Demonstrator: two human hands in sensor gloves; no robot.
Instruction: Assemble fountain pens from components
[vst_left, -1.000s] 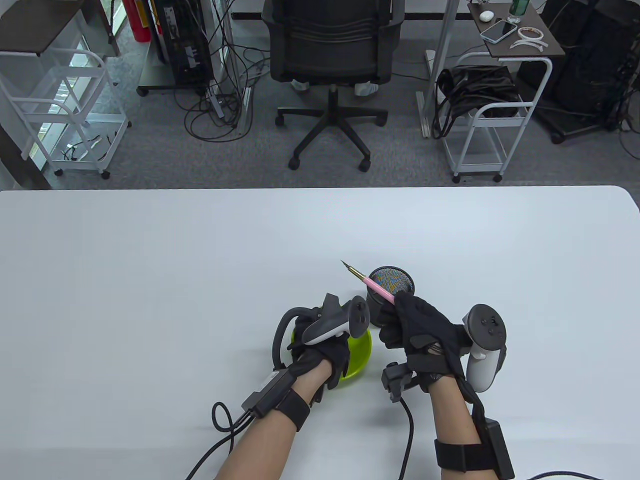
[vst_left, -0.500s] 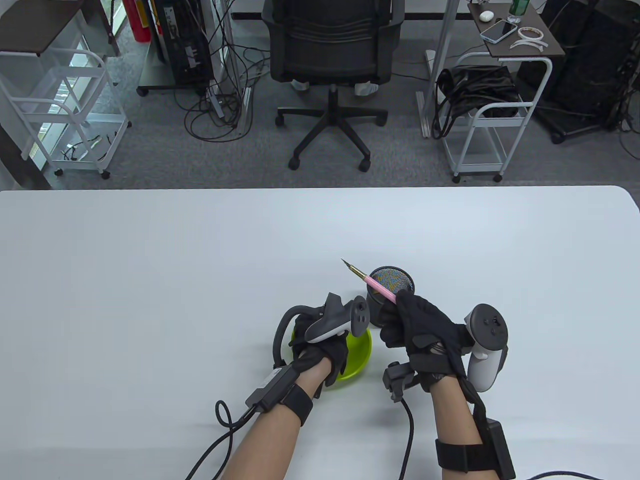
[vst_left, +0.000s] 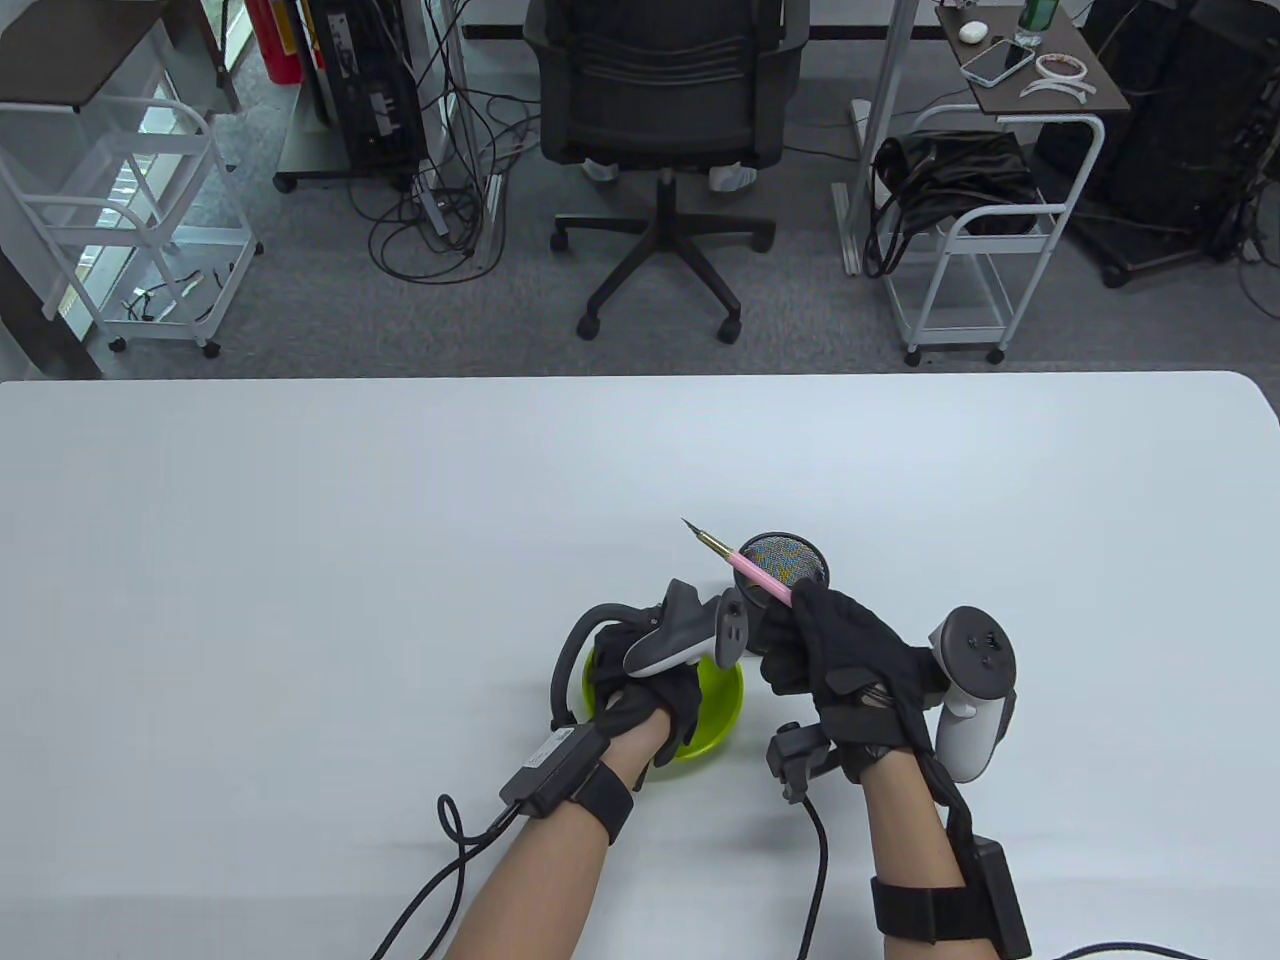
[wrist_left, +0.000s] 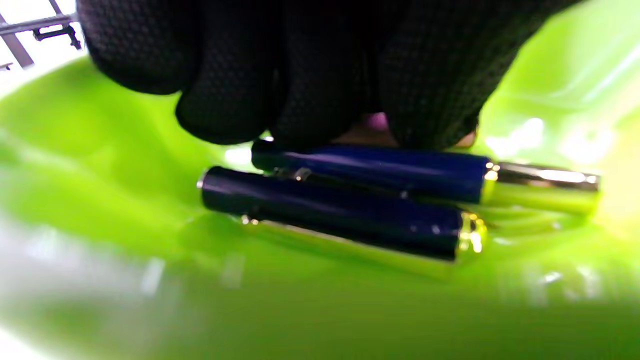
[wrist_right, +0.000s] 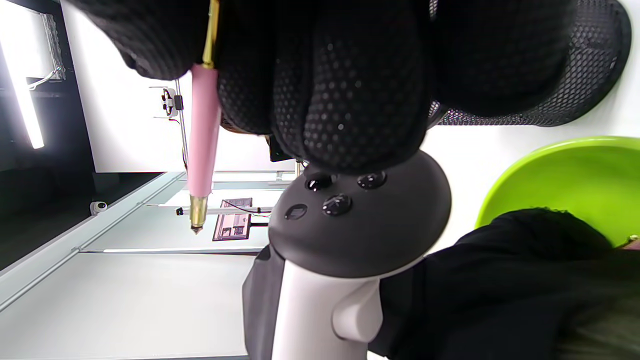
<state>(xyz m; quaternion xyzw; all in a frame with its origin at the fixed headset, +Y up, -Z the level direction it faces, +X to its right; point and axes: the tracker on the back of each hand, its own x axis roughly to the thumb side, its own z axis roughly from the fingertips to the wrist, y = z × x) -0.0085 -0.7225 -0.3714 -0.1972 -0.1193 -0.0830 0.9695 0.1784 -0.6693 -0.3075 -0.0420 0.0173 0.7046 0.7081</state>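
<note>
Gripping pink gold-nibbed pen (vst_left: 757, 577): right hand (vst_left: 835, 660) | left hand (vst_left: 650, 700): grip unclear, in green bowl (vst_left: 725, 700)

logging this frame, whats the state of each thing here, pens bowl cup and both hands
pink pen section: held up by the right hand, nib bare, no cap on
right hand: fingers curled round the pink section
left hand: down in the green bowl, fingertips on the upper blue part; grip unclear
green bowl: upright on the table, holds parts
two dark blue pen parts: lying side by side in the bowl
black mesh cup: upright
</note>
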